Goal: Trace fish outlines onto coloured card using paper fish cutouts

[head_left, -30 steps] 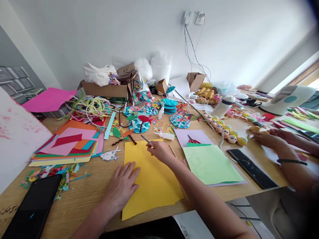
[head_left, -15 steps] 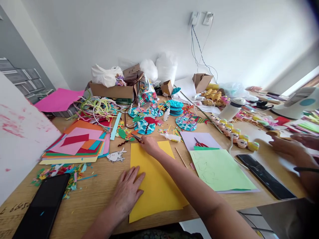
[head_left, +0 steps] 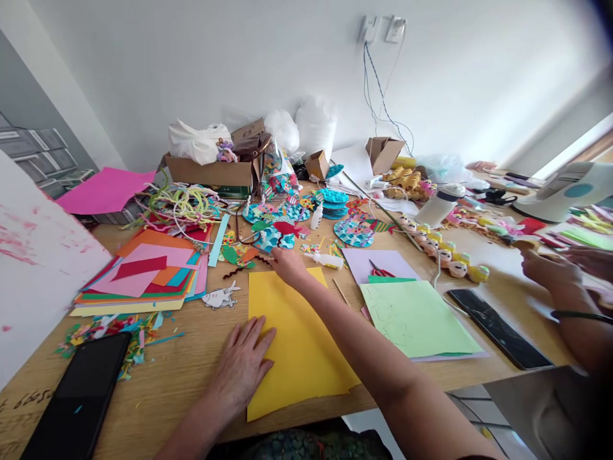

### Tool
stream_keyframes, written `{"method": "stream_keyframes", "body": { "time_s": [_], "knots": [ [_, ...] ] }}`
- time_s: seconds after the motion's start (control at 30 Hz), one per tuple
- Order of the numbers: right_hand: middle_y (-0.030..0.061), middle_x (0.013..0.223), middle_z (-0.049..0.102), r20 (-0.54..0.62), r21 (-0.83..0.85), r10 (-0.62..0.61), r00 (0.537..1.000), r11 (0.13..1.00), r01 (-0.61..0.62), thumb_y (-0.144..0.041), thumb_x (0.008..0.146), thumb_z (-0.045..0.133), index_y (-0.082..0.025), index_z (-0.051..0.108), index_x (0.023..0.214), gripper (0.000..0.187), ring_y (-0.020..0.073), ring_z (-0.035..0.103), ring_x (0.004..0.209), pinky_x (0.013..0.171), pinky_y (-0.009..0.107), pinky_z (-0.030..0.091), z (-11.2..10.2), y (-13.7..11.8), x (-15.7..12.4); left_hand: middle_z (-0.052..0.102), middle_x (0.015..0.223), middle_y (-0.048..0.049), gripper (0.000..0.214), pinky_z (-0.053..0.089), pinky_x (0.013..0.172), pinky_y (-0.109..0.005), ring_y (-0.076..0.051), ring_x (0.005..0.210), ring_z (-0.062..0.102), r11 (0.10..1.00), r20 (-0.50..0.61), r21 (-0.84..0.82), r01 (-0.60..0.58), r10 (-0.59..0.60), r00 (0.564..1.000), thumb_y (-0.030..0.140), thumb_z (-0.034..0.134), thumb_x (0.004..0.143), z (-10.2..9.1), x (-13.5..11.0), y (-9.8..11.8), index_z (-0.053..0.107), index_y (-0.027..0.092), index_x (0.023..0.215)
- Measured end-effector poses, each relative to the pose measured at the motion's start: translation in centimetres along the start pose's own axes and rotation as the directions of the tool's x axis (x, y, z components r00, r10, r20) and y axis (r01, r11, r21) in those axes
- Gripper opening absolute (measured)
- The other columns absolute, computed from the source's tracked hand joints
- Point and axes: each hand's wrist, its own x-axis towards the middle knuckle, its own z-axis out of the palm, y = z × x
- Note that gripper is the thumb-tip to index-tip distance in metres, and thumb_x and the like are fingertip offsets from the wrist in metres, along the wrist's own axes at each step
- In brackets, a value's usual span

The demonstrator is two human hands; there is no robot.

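Left hand (head_left: 245, 363): flat, fingers slightly apart; even pressure best steadies the yellow sheet (head_left: 299, 361).
Right hand (head_left: 288, 267): at its far edge; fingertips hidden, grip cannot be told.

A fish cutout (head_left: 220, 298) is lying on the tabletop (head_left: 186, 358) between a paper stack (head_left: 143, 282), left, and a paper sheet (head_left: 297, 358), right.

And there, at the lower left, dark handwritten figures (head_left: 32, 400) on the wooden tabletop (head_left: 158, 383), just beside the black phone (head_left: 76, 396); they look like 6605, the last stroke by the phone's edge unclear; a second line sits below, too faint to make out.
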Motion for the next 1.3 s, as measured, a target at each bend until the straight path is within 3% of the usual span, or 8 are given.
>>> {"method": "stream_keyframes", "body": {
  "time_s": [0.2, 0.4, 0.53, 0.73, 0.8, 0.9, 1.03, 1.3],
  "knots": [
    [0.0069, 0.089, 0.065, -0.061, 0.043, 0.033, 0.998, 0.999, -0.030, -0.026, 0.085, 0.043, -0.017, 0.060, 0.088, 0.019, 0.0171, 0.059, 0.084, 0.066, 0.023, 0.035, -2.4, 3.9, -7.1, 0.037, 0.142, -0.0089, 0.052, 0.034, 0.102, -0.046, -0.029, 0.127, 0.037, 0.999, -0.009, 0.008, -0.049, 0.049, 0.999, 0.029, 0.056, 0.081, -0.3, -2.2, -1.4, 0.043, 0.028, 0.131],
    [0.0061, 0.088, 0.065, 0.016, 0.124, 0.191, 0.981, 0.974, -0.192, -0.021, 0.084, 0.043, -0.017, 0.062, 0.084, 0.020, 0.0165, 0.059, 0.084, 0.066, 0.022, 0.035, -0.4, 6.0, -13.1, 0.036, 0.142, -0.0087, 0.056, 0.032, 0.103, -0.046, -0.028, 0.128, 0.036, 0.991, 0.004, -0.009, -0.137, 0.137, 0.991, 0.036, 0.057, 0.080, 0.4, -2.5, -1.2, 0.040, 0.029, 0.133],
    [0.0060, 0.100, 0.065, 0.010, 0.218, 0.110, 0.994, 0.970, -0.109, -0.014, 0.082, 0.043, -0.017, 0.063, 0.093, 0.023, 0.0158, 0.059, 0.092, 0.074, 0.021, 0.038, 1.0, 5.0, -14.4, 0.034, 0.143, -0.0081, 0.053, 0.030, 0.102, -0.050, -0.029, 0.129, 0.034, 0.995, 0.074, -0.006, -0.098, 0.098, 0.992, 0.036, 0.055, 0.081, -0.1, -1.9, -0.3, 0.041, 0.029, 0.132],
    [0.0081, 0.102, 0.066, -0.005, 0.224, 0.108, 0.994, 0.969, -0.105, -0.015, 0.085, 0.038, -0.016, 0.062, 0.103, 0.030, 0.0166, 0.059, 0.094, 0.077, 0.022, 0.039, 0.9, 3.9, -12.4, 0.031, 0.144, -0.0070, 0.053, 0.029, 0.103, -0.052, -0.029, 0.131, 0.031, 0.999, 0.104, 0.008, -0.045, 0.044, 0.994, 0.036, 0.053, 0.082, -0.3, -1.8, 0.1, 0.039, 0.030, 0.133],
    [0.0076, 0.097, 0.067, 0.019, 0.196, 0.056, 0.998, 0.979, -0.058, -0.015, 0.086, 0.034, -0.016, 0.062, 0.102, 0.032, 0.0161, 0.061, 0.089, 0.073, 0.022, 0.040, 0.8, 3.2, -10.8, 0.031, 0.144, -0.0066, 0.052, 0.029, 0.103, -0.052, -0.029, 0.131, 0.031, 0.999, 0.088, 0.013, -0.046, 0.045, 0.995, 0.036, 0.052, 0.083, -0.1, -1.9, 0.1, 0.039, 0.030, 0.133],
    [0.0083, 0.106, 0.065, 0.046, 0.166, -0.052, 0.998, 0.985, 0.044, -0.014, 0.086, 0.034, -0.017, 0.059, 0.108, 0.034, 0.0168, 0.059, 0.096, 0.076, 0.022, 0.040, 1.0, 1.7, -8.2, 0.032, 0.144, -0.0070, 0.052, 0.030, 0.102, -0.051, -0.029, 0.130, 0.032, 0.999, 0.067, 0.021, -0.047, 0.045, 0.997, 0.036, 0.052, 0.083, 0.1, -2.0, 0.0, 0.040, 0.030, 0.133],
    [0.0080, 0.110, 0.063, 0.068, 0.148, -0.101, 0.993, 0.985, 0.090, -0.013, 0.084, 0.035, -0.018, 0.059, 0.108, 0.034, 0.0178, 0.057, 0.101, 0.081, 0.024, 0.040, 1.7, 0.4, -5.1, 0.034, 0.143, -0.0078, 0.053, 0.031, 0.102, -0.051, -0.029, 0.130, 0.033, 0.999, 0.056, 0.017, -0.038, 0.037, 0.998, 0.033, 0.054, 0.081, 0.2, -2.0, 0.1, 0.041, 0.028, 0.132],
    [0.0144, 0.110, 0.061, 0.039, 0.141, -0.087, 0.995, 0.987, 0.081, -0.004, 0.081, 0.035, -0.013, 0.060, 0.104, 0.035, 0.0218, 0.053, 0.106, 0.086, 0.029, 0.038, 2.4, 1.0, -2.4, 0.037, 0.141, -0.0092, 0.053, 0.031, 0.102, -0.052, -0.031, 0.128, 0.035, 0.992, 0.008, -0.115, -0.057, 0.058, 0.998, 0.031, 0.056, 0.080, 0.9, -2.0, -0.7, 0.044, 0.026, 0.131]
  ]
}}
